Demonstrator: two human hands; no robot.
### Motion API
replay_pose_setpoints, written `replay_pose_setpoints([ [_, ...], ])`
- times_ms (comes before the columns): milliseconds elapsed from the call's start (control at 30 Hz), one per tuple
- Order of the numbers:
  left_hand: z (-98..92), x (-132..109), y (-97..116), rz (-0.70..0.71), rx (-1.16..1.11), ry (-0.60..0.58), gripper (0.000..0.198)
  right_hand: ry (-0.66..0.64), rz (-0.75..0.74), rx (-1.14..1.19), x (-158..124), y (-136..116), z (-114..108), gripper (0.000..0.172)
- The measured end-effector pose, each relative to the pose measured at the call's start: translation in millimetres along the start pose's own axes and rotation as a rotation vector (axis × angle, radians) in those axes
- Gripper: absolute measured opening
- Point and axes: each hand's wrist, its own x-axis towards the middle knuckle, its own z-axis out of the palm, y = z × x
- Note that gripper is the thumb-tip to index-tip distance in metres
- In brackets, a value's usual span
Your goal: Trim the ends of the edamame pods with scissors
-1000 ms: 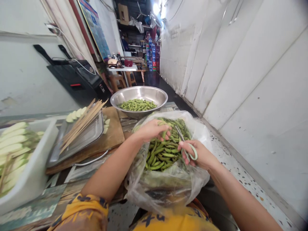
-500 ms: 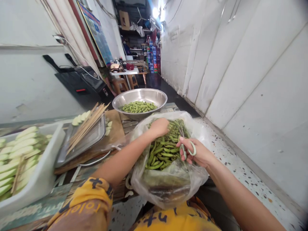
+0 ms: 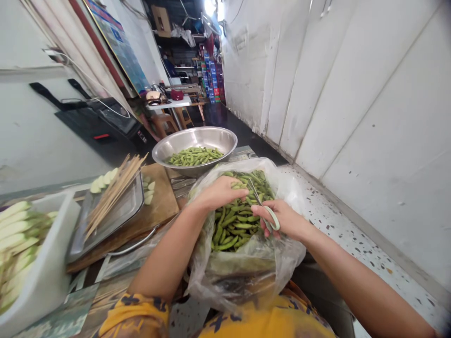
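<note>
A clear plastic bag (image 3: 243, 270) full of green edamame pods (image 3: 230, 229) stands in front of me. My left hand (image 3: 222, 191) is over the far left of the pods, its fingers closed, with green pods showing at the fingertips. At the bag's right side my right hand (image 3: 280, 218) grips scissors (image 3: 272, 219) with pale green handles. The blades point up and left, toward my left hand, and look nearly closed. Beyond the bag, a steel bowl (image 3: 225, 141) holds trimmed-looking pods (image 3: 195, 156).
Wooden skewers (image 3: 114, 195) lie across a metal tray (image 3: 121, 211) on a wooden board (image 3: 164, 192) at the left. Nearer stands a white tub (image 3: 52, 263) of pale green slices (image 3: 16, 234). A white wall (image 3: 334, 94) runs along the right. Farther back is a small table (image 3: 169, 104).
My left hand has turned, its fingers now pointing right toward the scissors. The scissors have tilted further left and their blades are closer together. The whole view has shifted slightly.
</note>
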Motion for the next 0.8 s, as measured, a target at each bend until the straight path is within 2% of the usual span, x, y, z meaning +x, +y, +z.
replay_pose_setpoints([
  [133,0.5,1.8,-6.4,-0.004,-0.06,-0.06,0.027,0.069,0.039,-0.045,-2.8,-0.8,-0.2,0.039],
  [267,1.6,3.0,-5.1,-0.005,-0.055,-0.128,0.03,0.066,0.037,0.058,-3.2,1.0,-1.3,0.039],
  [333,2.4,3.7,-3.7,0.015,-0.091,-0.083,0.03,0.041,0.008,0.172,-3.5,1.8,-2.0,0.041],
  [467,6.2,6.5,-4.9,0.026,-0.257,0.139,0.027,0.0,0.011,0.314,-4.2,1.8,-1.9,0.045],
  [633,9.3,9.2,-5.2,-0.104,-0.548,0.113,0.02,-0.045,0.015,0.327,-3.3,0.2,2.4,0.045],
  [800,13.5,9.8,-2.2,-0.112,-0.525,0.162,0.012,-0.028,-0.006,0.321,-1.6,-2.9,7.1,0.049],
])
